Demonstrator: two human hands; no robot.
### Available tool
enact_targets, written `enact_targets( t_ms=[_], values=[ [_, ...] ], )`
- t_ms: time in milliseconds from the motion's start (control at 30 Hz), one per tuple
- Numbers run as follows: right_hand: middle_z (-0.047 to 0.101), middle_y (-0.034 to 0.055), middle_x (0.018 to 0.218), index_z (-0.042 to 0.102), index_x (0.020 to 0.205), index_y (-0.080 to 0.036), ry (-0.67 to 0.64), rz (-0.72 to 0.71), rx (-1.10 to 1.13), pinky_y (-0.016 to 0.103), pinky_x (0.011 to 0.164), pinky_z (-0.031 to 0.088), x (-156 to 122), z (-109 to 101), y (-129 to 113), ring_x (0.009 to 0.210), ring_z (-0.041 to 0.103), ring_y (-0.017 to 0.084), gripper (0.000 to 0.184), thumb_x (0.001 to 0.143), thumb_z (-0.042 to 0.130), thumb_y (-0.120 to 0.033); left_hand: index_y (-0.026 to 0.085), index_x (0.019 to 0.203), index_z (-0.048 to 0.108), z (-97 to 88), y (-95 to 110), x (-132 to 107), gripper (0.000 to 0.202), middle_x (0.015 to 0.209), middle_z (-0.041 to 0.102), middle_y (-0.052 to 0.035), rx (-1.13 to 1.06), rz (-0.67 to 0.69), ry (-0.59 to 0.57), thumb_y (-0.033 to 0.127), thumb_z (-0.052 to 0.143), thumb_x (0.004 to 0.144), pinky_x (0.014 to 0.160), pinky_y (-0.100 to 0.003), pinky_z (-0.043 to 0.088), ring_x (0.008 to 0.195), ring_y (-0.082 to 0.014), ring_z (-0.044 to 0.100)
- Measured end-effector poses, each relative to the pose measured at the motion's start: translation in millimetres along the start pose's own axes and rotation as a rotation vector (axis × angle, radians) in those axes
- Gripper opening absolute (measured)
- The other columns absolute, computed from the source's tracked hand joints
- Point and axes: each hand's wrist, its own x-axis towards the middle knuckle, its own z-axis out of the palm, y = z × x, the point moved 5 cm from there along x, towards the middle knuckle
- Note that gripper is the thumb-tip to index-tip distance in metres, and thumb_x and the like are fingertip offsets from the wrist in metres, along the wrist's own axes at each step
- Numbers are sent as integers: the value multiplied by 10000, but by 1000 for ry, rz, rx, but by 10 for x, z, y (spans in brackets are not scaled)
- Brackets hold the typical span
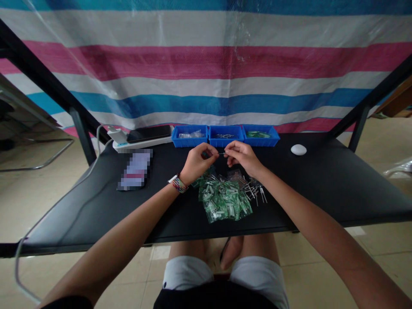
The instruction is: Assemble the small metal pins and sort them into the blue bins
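My left hand [197,162] and my right hand [242,157] meet above the black table [337,184], fingers pinched together. Between the fingertips runs a thin metal pin [221,153]; both hands grip it. Just below the hands lies a pile of small green-printed plastic bags [223,199] with white parts in them. Several loose metal pins [254,191] are scattered at the pile's right side. A beaded band sits on my left wrist.
Three blue trays [225,135] stand in a row at the table's back edge. A white power strip with a phone on it [141,136] lies back left, a dark pouch [135,169] beside it, a white round object [298,149] back right. A striped tarp hangs behind.
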Motion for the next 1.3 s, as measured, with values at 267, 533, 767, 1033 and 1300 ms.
enact_targets(
  t_ms=[267, 533, 767, 1033, 1300],
  values=[
    [649, -25, 731, 670, 779, -187, -14, -32, -37, 248, 527, 578, -16, 13, -27, 570, 645, 121, 255, 663, 865, -302, 186, 898, 685, -3, 0, -9, 99, 923, 737, -43, -5, 17, -16, 263, 705, 841, 700, -284, 477, 831, -176, 670],
    [662, -14, 721, 672, 800, -203, 329, -291, -168, 246, 525, 549, 151, -311, -218, 547, 631, 122, 179, 755, 774, -342, 183, 921, 677, -23, -9, -7, 112, 937, 718, -49, -42, -9, -25, 226, 612, 841, 689, -279, 465, 865, -186, 659],
    [755, 40, 911, 704, 879, -201, 364, -355, -285, 250, 503, 511, 272, -428, -242, 528, 627, 112, 242, 845, 733, -439, 181, 904, 672, -25, 11, 1, 112, 940, 714, -54, -57, -26, -30, 229, 604, 829, 699, -281, 475, 866, -189, 650],
    [738, 33, 897, 779, 945, -197, -201, -313, -626, 292, 621, 520, -31, 28, -126, 624, 618, 138, 104, 851, 763, -239, 179, 904, 683, -84, -44, 15, 134, 923, 696, -49, -78, -33, 31, 219, 596, 811, 663, -254, 469, 842, -177, 637],
    [766, 87, 1224, 796, 1192, -262, -392, -565, -867, 495, 1088, 501, -172, 425, -68, 1199, 658, 273, 324, 908, 753, -113, 183, 862, 672, -177, -224, 75, 99, 851, 679, -29, -138, -95, 166, 207, 603, 795, 662, -263, 487, 766, -164, 620]
  ],
)
